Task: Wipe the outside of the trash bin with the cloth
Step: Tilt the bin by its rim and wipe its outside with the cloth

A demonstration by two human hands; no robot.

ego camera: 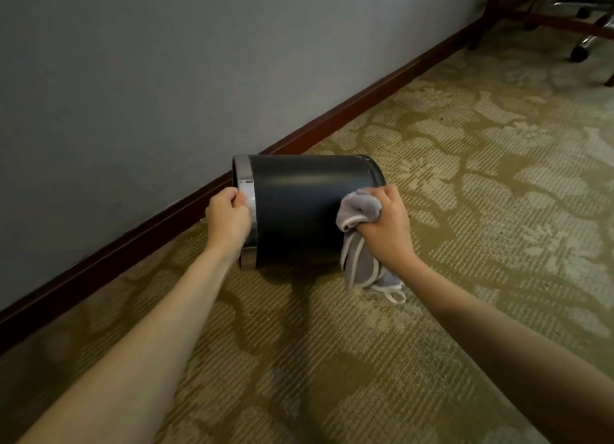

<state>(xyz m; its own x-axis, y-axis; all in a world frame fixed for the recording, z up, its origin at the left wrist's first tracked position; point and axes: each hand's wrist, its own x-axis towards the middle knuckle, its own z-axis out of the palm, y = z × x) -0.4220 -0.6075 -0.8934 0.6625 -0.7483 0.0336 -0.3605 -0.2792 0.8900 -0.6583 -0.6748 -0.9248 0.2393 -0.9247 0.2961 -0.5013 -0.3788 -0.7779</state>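
1. Nearest are two bare forearms reaching out over the patterned carpet (432, 184), which is the floor under everything here; no table or other raised surface carries the task's things

2. The left hand (227, 216) has its grip curled round the silver rim band (247, 191) of the trash bin (299, 211), pinching it. The right hand (387, 226) has its grip clenched on a bunched grey cloth (360, 207) with pale edging, the wad pressed against the bin's right end and a loose tail hanging down to the carpet

3. The bin is tipped on its side, open end to the left, base to the right, just off the wall and resting on or barely above the carpet; I cannot tell which

4. Risks, as I judge them: a round bin on its side may roll toward the wall if the left grip on the smooth band slips. The hanging tail may drag over the carpet and carry grit back onto the dark shell. A tight wad touches only a small patch, so streaks or missed strips are likely, above all on the hidden far and under sides unless the bin is turned

5. Beyond the bin a dark wooden skirting board (332, 114) runs along a plain grey wall (166, 61)

6. Far right stand dark wooden furniture legs (491, 11) and the chrome castor base of a chair (588, 41)
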